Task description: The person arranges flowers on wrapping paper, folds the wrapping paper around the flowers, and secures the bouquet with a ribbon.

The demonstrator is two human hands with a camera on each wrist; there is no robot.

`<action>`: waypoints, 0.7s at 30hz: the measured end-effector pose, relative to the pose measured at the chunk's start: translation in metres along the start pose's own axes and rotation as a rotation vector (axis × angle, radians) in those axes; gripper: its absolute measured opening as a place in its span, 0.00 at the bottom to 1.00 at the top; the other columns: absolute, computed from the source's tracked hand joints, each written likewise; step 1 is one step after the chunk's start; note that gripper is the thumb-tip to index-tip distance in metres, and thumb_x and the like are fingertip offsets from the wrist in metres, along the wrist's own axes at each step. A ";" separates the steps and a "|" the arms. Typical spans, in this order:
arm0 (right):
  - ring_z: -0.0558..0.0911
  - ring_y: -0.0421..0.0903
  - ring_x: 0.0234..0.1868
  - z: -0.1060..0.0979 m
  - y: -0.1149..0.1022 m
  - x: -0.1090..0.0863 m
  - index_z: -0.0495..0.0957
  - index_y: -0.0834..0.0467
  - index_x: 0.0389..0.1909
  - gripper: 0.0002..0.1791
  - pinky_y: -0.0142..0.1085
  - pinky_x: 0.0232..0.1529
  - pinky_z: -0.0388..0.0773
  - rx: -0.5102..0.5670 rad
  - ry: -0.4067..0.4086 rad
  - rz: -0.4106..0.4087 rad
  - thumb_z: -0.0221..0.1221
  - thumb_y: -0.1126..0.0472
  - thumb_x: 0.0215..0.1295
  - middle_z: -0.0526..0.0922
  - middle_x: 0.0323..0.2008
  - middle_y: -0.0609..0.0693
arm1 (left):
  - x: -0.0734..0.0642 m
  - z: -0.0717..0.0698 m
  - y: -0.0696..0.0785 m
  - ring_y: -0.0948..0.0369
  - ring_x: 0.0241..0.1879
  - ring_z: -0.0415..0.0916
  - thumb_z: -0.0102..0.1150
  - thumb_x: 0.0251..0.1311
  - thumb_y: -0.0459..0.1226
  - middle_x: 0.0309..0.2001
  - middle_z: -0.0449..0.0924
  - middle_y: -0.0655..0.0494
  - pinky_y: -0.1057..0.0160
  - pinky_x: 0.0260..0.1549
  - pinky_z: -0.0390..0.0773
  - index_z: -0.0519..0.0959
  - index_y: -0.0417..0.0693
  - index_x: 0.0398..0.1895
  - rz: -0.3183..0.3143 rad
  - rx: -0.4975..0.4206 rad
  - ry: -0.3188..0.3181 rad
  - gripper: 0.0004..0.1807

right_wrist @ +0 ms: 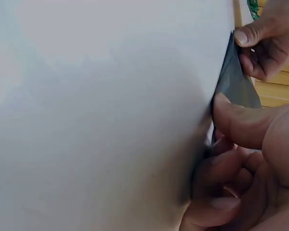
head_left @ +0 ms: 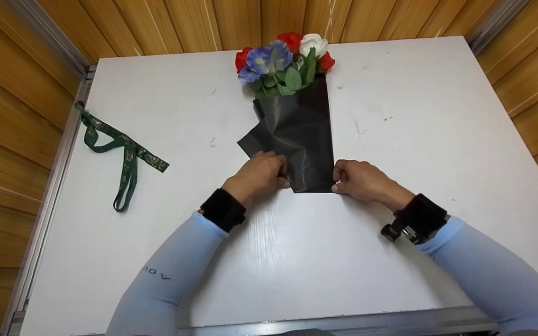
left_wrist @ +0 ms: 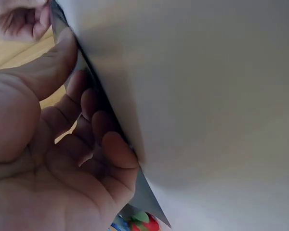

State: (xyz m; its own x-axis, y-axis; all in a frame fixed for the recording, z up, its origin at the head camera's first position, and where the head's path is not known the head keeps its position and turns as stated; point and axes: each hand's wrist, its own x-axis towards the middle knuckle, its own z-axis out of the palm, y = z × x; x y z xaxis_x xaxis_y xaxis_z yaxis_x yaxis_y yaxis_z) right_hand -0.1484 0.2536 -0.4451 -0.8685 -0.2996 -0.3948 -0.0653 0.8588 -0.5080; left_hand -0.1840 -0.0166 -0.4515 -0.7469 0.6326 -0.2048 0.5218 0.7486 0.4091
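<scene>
A bouquet of artificial flowers (head_left: 269, 60), red, white and blue-violet with green leaves, lies in black wrapping paper (head_left: 308, 130) on the white table. Its blooms show above the paper; the stems are hidden. At the paper's lower left edge, my left hand (head_left: 262, 175) grips the sheet with curled fingers. The thumb (left_wrist: 58, 60) lies along the paper's edge in the left wrist view. My right hand (head_left: 362, 179) pinches the lower right corner. In the right wrist view, its thumb (right_wrist: 243, 120) and curled fingers meet at the dark edge.
Left of the bouquet, a green patterned ribbon (head_left: 126, 149) lies loosely looped on the white table (head_left: 414, 116). Wooden plank walls (head_left: 236, 23) stand behind and at both sides. A metal rail (head_left: 343, 322) runs along the front edge.
</scene>
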 end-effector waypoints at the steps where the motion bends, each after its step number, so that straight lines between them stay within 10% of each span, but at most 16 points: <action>1: 0.75 0.47 0.31 -0.001 0.000 0.000 0.78 0.56 0.40 0.08 0.39 0.35 0.68 0.004 -0.012 -0.003 0.66 0.60 0.65 0.77 0.28 0.48 | -0.001 0.000 -0.002 0.49 0.47 0.76 0.71 0.63 0.44 0.39 0.79 0.48 0.53 0.54 0.70 0.79 0.44 0.39 -0.007 -0.009 0.000 0.14; 8: 0.74 0.46 0.31 0.002 -0.001 0.000 0.78 0.58 0.46 0.13 0.39 0.37 0.69 0.001 -0.041 -0.052 0.68 0.61 0.64 0.76 0.28 0.48 | -0.008 0.000 0.010 0.47 0.50 0.76 0.65 0.65 0.32 0.46 0.80 0.46 0.53 0.54 0.74 0.81 0.43 0.46 -0.036 0.118 0.039 0.08; 13: 0.76 0.46 0.33 0.015 -0.007 -0.004 0.77 0.58 0.43 0.12 0.40 0.38 0.72 -0.055 0.036 -0.147 0.68 0.59 0.63 0.77 0.32 0.49 | -0.013 0.019 0.047 0.50 0.50 0.74 0.57 0.67 0.29 0.50 0.78 0.48 0.55 0.47 0.79 0.79 0.45 0.53 0.163 0.396 0.163 0.13; 16: 0.79 0.51 0.39 0.024 -0.004 -0.013 0.80 0.62 0.45 0.11 0.44 0.40 0.77 -0.197 0.164 -0.311 0.66 0.62 0.65 0.80 0.39 0.53 | -0.016 0.031 0.061 0.51 0.52 0.74 0.53 0.72 0.32 0.51 0.78 0.50 0.57 0.44 0.80 0.79 0.47 0.56 0.251 0.469 0.166 0.13; 21: 0.81 0.59 0.51 0.031 0.005 -0.027 0.81 0.67 0.58 0.19 0.49 0.40 0.81 -0.545 0.354 -0.514 0.63 0.65 0.68 0.82 0.53 0.61 | -0.017 0.038 0.070 0.51 0.55 0.69 0.48 0.77 0.37 0.56 0.73 0.51 0.57 0.50 0.78 0.70 0.59 0.76 0.198 0.560 0.086 0.26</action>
State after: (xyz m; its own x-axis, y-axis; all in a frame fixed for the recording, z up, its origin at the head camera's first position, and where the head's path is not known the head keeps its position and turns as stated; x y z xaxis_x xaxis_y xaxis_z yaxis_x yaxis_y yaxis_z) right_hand -0.1098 0.2534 -0.4603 -0.7629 -0.6392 0.0965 -0.6461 0.7589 -0.0815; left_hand -0.1190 0.0326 -0.4530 -0.6315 0.7701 -0.0899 0.7750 0.6234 -0.1037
